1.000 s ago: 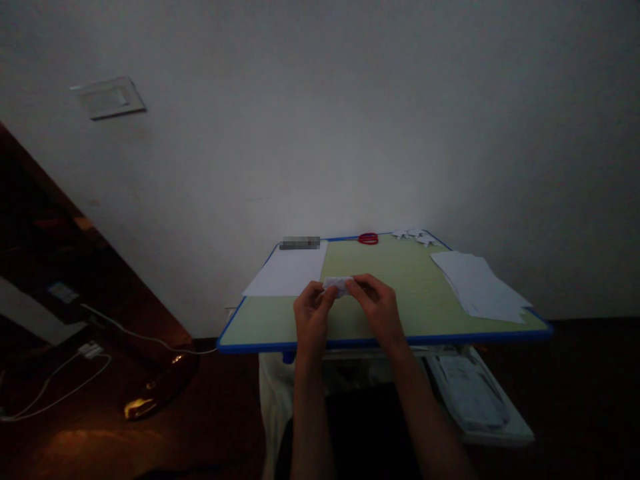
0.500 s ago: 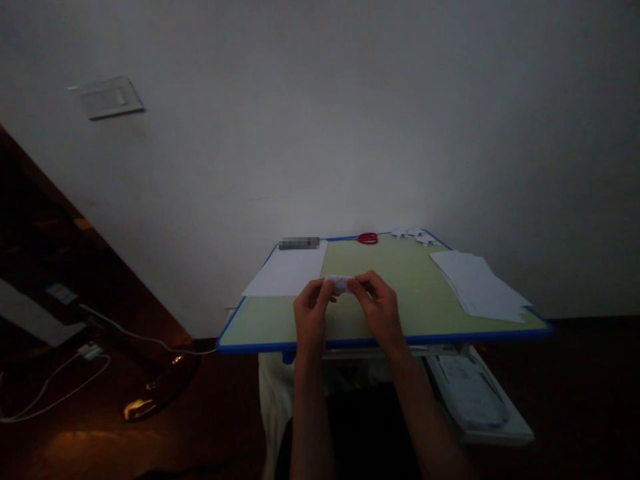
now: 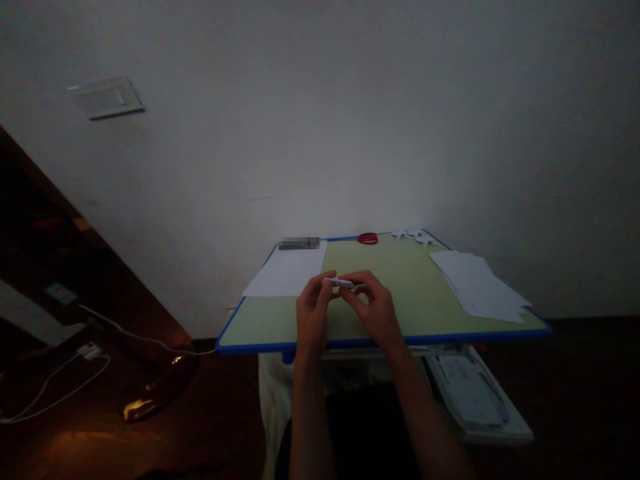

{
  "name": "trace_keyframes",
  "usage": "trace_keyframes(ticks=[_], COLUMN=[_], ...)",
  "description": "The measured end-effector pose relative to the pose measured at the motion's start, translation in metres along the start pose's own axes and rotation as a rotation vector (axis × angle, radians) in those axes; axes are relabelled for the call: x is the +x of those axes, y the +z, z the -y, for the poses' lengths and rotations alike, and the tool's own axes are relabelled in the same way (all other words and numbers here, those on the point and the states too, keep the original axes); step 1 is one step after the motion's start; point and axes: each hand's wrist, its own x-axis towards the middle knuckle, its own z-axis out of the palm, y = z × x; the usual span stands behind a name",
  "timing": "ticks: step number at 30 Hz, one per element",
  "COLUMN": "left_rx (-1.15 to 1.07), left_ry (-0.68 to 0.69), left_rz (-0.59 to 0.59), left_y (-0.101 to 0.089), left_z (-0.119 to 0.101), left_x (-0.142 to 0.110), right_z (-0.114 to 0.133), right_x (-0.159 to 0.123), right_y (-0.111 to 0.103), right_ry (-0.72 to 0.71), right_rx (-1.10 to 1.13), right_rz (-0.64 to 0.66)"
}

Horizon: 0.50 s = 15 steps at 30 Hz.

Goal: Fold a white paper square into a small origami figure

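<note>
Above the near middle of a pale green table [image 3: 390, 267] with a blue rim, a small piece of folded white paper [image 3: 340, 283] is held between both hands. My left hand [image 3: 313, 307] pinches its left end between thumb and fingers. At the other end, my right hand [image 3: 373, 303] grips it with thumb below and fingers above. The paper is seen nearly edge-on, so its folds are hard to make out.
Red-handled scissors [image 3: 367, 239] lie at the back edge. Small folded paper pieces [image 3: 415, 235] are heaped at the back right, with a stack of white sheets [image 3: 477, 283] nearer. A white sheet [image 3: 287, 273] and a blurred dark object [image 3: 299, 244] occupy the left. An open drawer [image 3: 480, 400] juts out below right.
The folded paper has been tilted from facing me to nearly edge-on. My right fingers have moved over its top, with the thumb lower. The things on the table stay put.
</note>
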Motion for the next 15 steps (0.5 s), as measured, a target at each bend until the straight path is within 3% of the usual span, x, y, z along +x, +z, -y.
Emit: trace_keyframes(ticks=[15], left_rx=[-0.003], left_ry=[-0.029], left_rz=[0.072], left_y=[-0.004], left_z=[0.0007], left_x=[-0.0014], right_z=[-0.0072], right_x=[0.0003], right_y=[-0.0008], right_ry=[0.023], right_rx=[0.074], right_rz=[-0.075])
